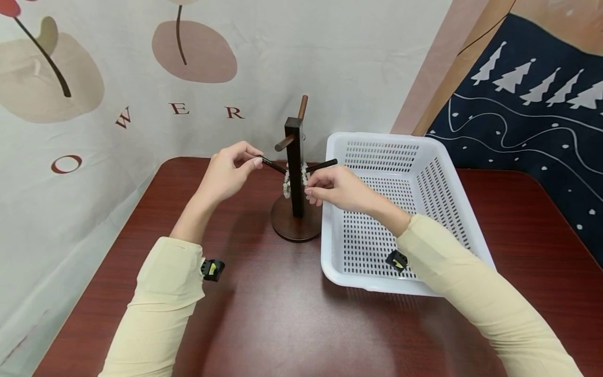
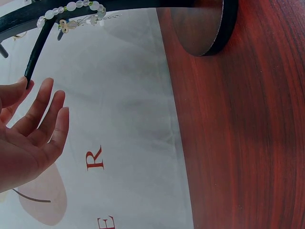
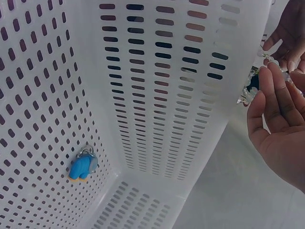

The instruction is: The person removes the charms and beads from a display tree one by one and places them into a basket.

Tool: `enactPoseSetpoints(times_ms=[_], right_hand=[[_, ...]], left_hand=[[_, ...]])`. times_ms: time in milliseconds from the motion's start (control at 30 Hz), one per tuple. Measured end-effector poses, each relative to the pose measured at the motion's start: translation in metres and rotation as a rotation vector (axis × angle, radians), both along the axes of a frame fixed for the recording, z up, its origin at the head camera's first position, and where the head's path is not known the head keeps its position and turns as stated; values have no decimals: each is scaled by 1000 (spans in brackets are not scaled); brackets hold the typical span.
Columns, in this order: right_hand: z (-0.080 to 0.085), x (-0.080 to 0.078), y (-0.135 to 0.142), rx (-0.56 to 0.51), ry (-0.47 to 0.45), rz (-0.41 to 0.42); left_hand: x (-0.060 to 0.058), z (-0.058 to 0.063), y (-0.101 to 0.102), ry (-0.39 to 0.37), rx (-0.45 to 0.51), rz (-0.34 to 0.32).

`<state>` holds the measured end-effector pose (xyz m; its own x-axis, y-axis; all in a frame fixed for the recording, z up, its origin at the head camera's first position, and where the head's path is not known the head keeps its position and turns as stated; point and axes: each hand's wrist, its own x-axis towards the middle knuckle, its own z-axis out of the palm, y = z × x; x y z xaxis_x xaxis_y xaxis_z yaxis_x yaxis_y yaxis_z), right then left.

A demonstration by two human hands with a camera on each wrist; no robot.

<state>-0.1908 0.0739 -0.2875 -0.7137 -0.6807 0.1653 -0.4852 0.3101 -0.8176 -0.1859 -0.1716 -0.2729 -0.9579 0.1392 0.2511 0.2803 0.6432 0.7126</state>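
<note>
A dark wooden jewelry stand [image 1: 295, 173] rises from a round base, with pegs sticking out at different heights. My left hand [image 1: 229, 170] pinches the tip of its lower left peg [image 2: 37, 57] between thumb and finger. A beaded bracelet [image 2: 71, 6] of pale, clear beads with a small charm hangs at the post, beads showing on both sides of it in the head view. To the right of the post, my right hand [image 1: 341, 187] holds the bracelet's beads with its fingertips; they partly hide it in the right wrist view.
A white perforated basket [image 1: 332, 251] stands right of the stand, beneath my right forearm. Inside it lies a blue keychain figure [image 3: 81, 167] with a metal ring. Behind the reddish-brown table [image 1: 264, 314] hangs a printed cloth [image 1: 306, 57].
</note>
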Motion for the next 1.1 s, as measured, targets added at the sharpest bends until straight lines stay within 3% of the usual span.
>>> enactPoseSetpoints(times_ms=[600,1100], right_hand=[[10,2,8,8,-9,-18],[24,2,18,40,38,-43]], left_hand=[[-1,-1,0,-6,5,-3],[0,0,0,-15,9,-5]])
